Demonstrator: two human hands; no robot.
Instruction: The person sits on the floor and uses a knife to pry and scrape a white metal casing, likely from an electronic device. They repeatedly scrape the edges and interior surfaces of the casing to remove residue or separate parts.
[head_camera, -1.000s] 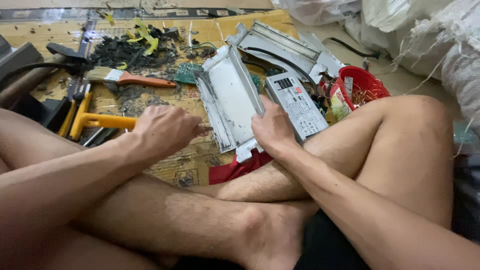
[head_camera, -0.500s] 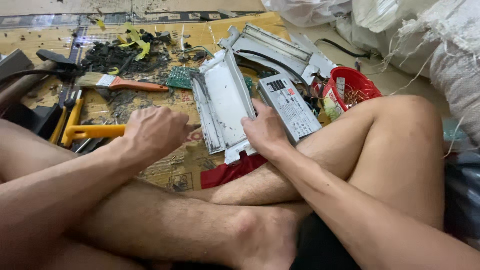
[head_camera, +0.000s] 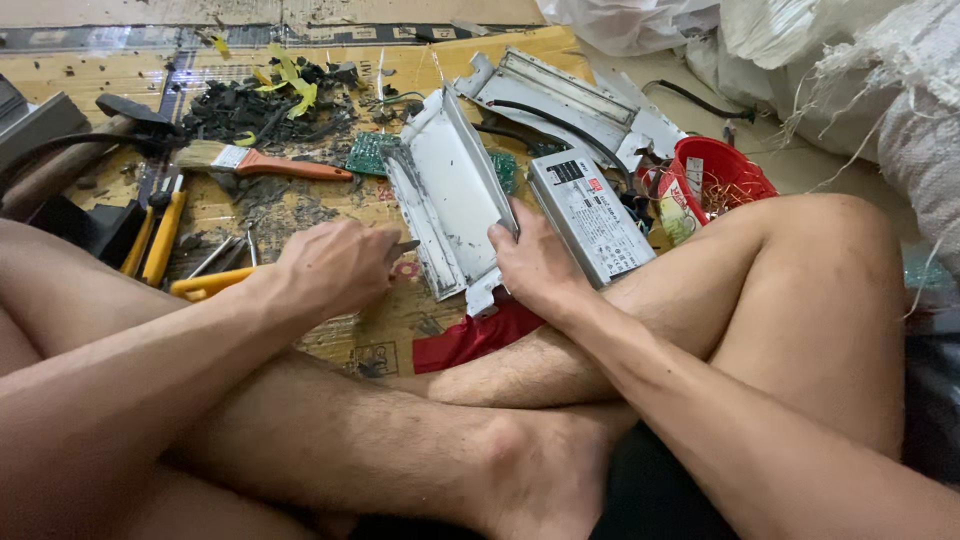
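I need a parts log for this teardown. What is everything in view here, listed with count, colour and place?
metal housing tray: one, white-grey, centre, between the hands
sealed power unit: one, silver, right of the tray
long metal cover: one, grey, behind the tray
circuit board: one, green, left of the tray
paintbrush: one, orange handle, upper left
pliers: one, yellow grips, far left
basket: one, red, right
black debris pile: one, upper left
left hand: holds a thin tool at the tray's edge
right hand: grips the tray's near end
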